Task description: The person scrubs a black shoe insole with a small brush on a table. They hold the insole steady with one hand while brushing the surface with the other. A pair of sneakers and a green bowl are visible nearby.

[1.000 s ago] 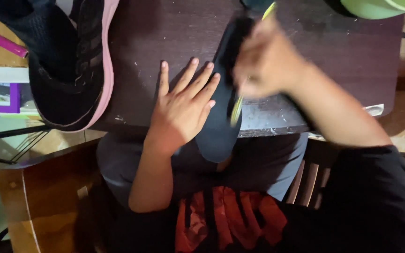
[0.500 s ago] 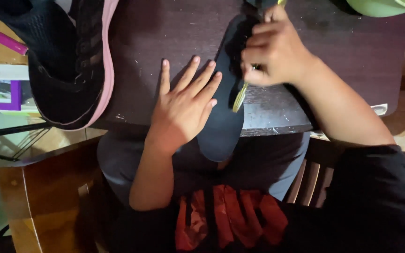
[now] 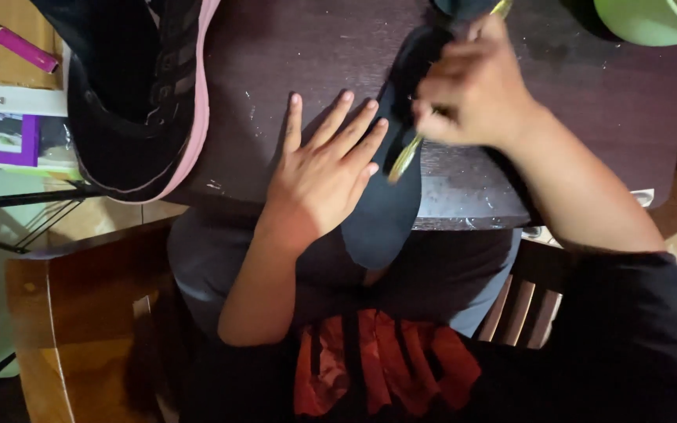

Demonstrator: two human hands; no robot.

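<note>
The dark insole (image 3: 389, 196) lies half off the table (image 3: 589, 117) edge, pinned by the flat, open left hand (image 3: 319, 168) while the right hand (image 3: 476, 86) clasps a yellow-handled brush (image 3: 405, 157); short, light strokes beside the pinning fingers seem best.

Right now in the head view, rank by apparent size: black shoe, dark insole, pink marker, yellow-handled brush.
1. black shoe, cropped by the top edge, still largest.
2. dark insole, partly under both hands.
3. pink marker and yellow-handled brush: unsure, since the right hand hides most of the brush.
</note>
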